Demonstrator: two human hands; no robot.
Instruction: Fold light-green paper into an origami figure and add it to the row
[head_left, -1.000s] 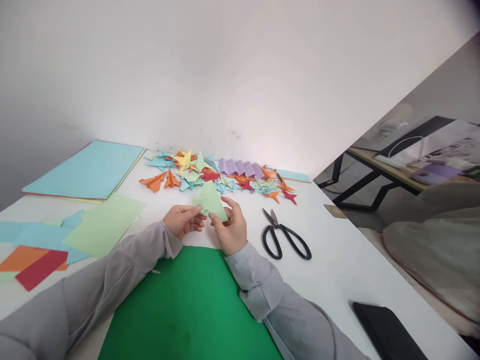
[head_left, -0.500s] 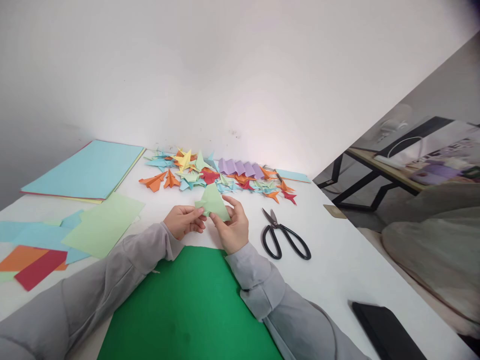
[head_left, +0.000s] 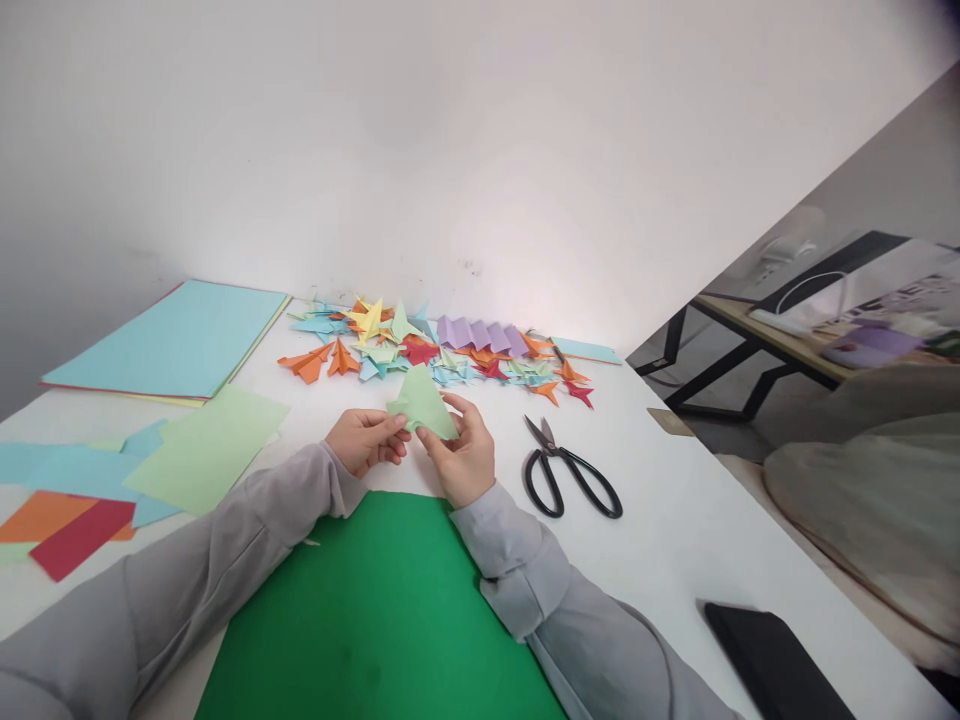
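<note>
Pinching the lower left of a folded pale green paper (head_left: 422,395), the left hand (head_left: 366,441) is steadying it while the right hand (head_left: 465,458) is grasping its right side. The paper is being held over the white desk (head_left: 652,510), beyond a green sheet (head_left: 375,610). Black-handled scissors (head_left: 553,453) are lying rightward; colourful folded shapes (head_left: 418,351) are sitting behind.

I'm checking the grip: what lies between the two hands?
Light-green paper, held by the left hand and right hand together, as the head view shows.
</note>
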